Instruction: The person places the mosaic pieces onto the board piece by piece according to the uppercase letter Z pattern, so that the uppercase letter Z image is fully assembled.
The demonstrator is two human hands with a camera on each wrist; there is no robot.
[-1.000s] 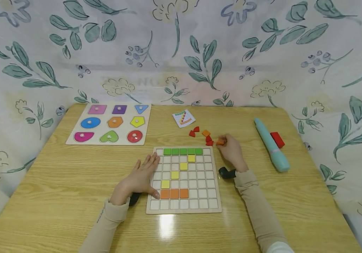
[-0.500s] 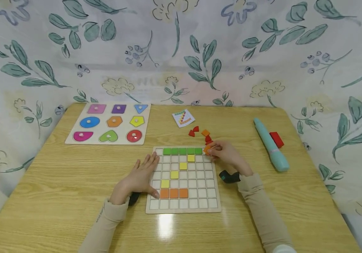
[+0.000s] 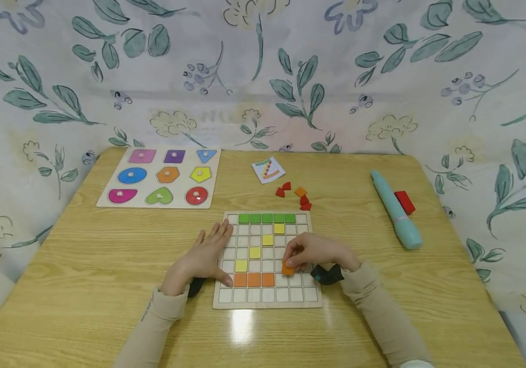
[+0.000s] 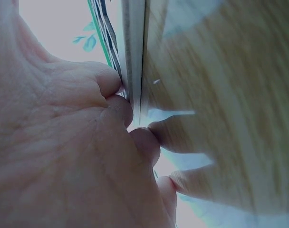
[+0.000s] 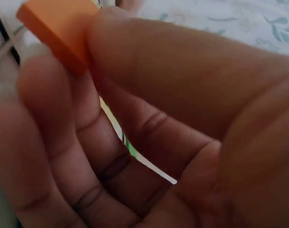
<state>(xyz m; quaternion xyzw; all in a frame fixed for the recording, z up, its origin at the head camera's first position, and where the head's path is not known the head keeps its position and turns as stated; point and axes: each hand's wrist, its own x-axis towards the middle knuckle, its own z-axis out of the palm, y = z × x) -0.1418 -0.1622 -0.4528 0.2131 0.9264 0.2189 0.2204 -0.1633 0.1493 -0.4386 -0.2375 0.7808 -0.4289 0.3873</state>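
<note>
My right hand pinches an orange square tile between thumb and fingers, over the right half of the gridded wooden board. The held tile is just above and right of a row of orange tiles in the board. My left hand rests on the board's left edge with fingers spread; in the left wrist view its fingertips meet the edge and tabletop. Green tiles fill most of the top row, and yellow tiles run diagonally down to the left.
Behind the board lie loose red pieces, one orange tile and a small pattern card. A shape puzzle board is at back left. At right lie a teal tapered object and a red block.
My right hand has carried the orange tile from beside the loose pieces, past the board's top right corner, down over the board's lower right part. The left hand stays in place.
</note>
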